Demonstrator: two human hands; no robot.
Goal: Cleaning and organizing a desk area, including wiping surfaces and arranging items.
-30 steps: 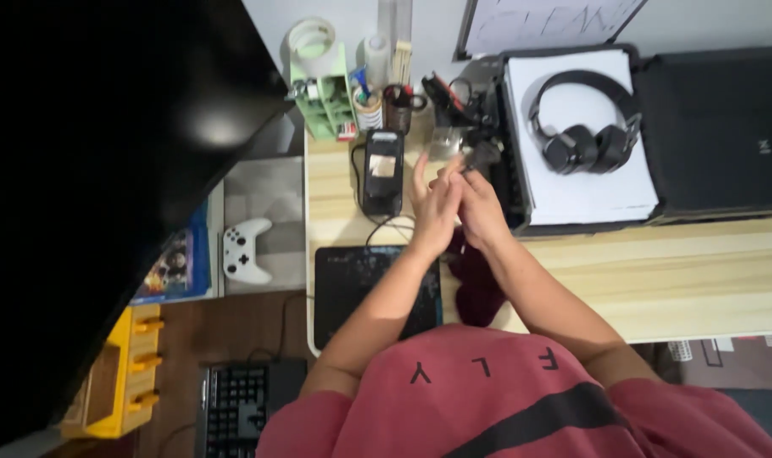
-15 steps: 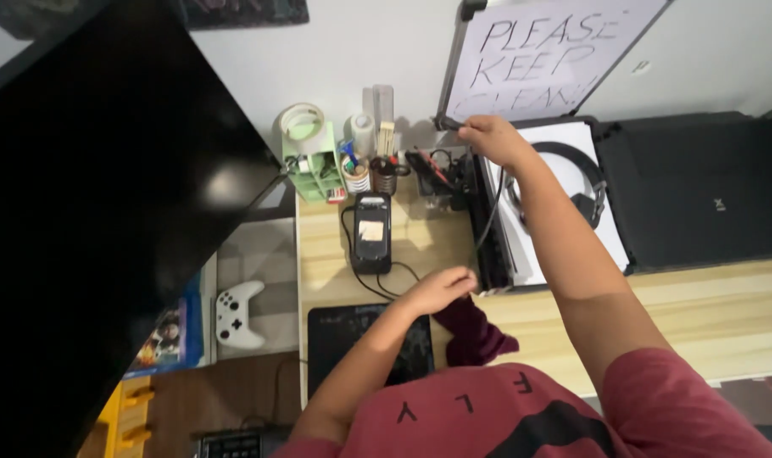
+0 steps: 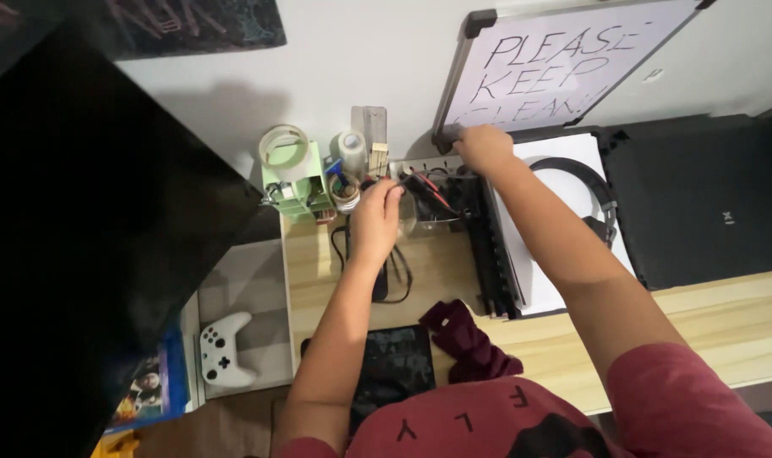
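Note:
My left hand (image 3: 376,219) reaches to the back of the wooden desk (image 3: 725,314). Its fingertips pinch a thin black cable beside a clump of black and red tools (image 3: 432,191). My right hand (image 3: 485,146) is closed in a fist at the lower left corner of the whiteboard (image 3: 564,59), gripping the cable's other end. The cable itself mostly blends into the clutter. Black headphones (image 3: 591,182) lie on a white box (image 3: 538,263) just right of my right forearm.
A green organiser (image 3: 292,182) with a tape roll (image 3: 284,144) and pen cups stands at the back left. A maroon cloth (image 3: 466,339) and a black pad (image 3: 394,365) lie near me. A black case (image 3: 699,203) is on the right, a large black monitor (image 3: 89,237) on the left and a white game controller (image 3: 222,356) below it.
My left hand has moved from beside the maroon cloth up to the tools at the back of the desk. My right hand stays at the whiteboard corner. The view has tilted slightly.

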